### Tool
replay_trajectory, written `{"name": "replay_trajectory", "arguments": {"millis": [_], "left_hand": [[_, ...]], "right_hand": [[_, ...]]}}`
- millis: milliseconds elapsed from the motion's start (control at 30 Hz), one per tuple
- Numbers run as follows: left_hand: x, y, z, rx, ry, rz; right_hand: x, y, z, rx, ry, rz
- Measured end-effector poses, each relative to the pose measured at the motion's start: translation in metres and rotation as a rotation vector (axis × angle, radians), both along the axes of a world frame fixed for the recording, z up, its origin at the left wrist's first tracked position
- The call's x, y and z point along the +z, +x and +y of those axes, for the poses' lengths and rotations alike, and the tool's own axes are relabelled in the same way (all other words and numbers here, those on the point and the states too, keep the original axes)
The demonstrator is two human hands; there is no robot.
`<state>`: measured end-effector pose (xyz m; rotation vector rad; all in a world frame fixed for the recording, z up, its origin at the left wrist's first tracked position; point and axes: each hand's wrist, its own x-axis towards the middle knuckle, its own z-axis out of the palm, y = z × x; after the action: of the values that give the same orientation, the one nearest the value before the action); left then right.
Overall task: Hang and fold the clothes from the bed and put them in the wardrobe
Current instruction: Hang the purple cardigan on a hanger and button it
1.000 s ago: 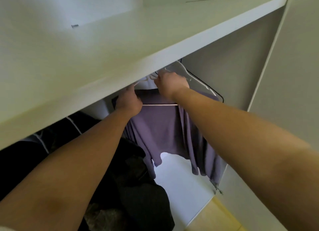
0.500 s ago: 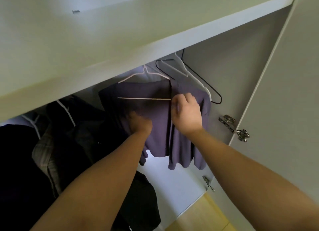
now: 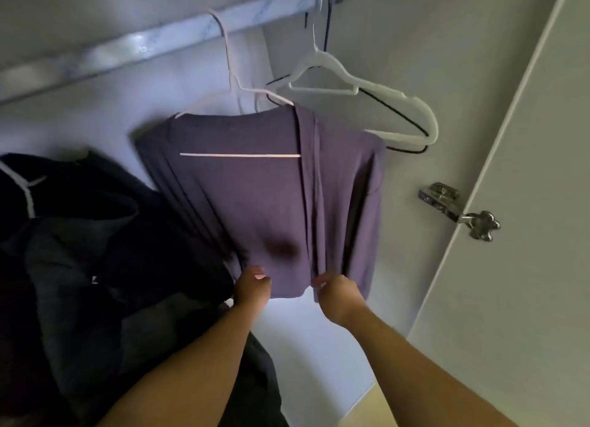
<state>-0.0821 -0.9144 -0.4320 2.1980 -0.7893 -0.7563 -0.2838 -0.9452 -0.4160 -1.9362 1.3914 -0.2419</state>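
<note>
Both hands had dropped from the hanger bar to the hem: left hand (image 3: 252, 287) and right hand (image 3: 335, 291) pinched the purple knit cardigan (image 3: 255, 203) hanging on its thin white hanger (image 3: 239, 155).

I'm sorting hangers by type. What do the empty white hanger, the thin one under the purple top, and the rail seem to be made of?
The empty white hanger: likely moulded plastic, thick, matte, with a notch. The thin white hanger carrying the purple top: probably coated metal wire, very slim. The rail: seemingly metal tube, glossy with mottled bluish sheen; a wrap is possible.
</note>
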Motion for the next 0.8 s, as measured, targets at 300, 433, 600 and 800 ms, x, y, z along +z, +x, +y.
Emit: {"name": "replay_trajectory", "arguments": {"millis": [300,433,600,800], "left_hand": [[-0.095,0.027,-0.023,0.123,-0.651,-0.184],[-0.115,0.042,-0.036,0.196,-0.953,-0.428],[-0.136,0.054,-0.052,0.247,-0.927,-0.666],[-0.150,0.068,-0.069,0.374,-0.787,-0.687]], "right_hand": [[-0.129,0.040,-0.032,-0.174,-0.465,-0.260],[-0.158,0.051,-0.048,-0.312,-0.694,-0.483],[-0.167,0.061,-0.069,-0.565,-0.838,-0.662],[-0.147,0.064,-0.085,-0.747,-0.850,-0.568]]}}
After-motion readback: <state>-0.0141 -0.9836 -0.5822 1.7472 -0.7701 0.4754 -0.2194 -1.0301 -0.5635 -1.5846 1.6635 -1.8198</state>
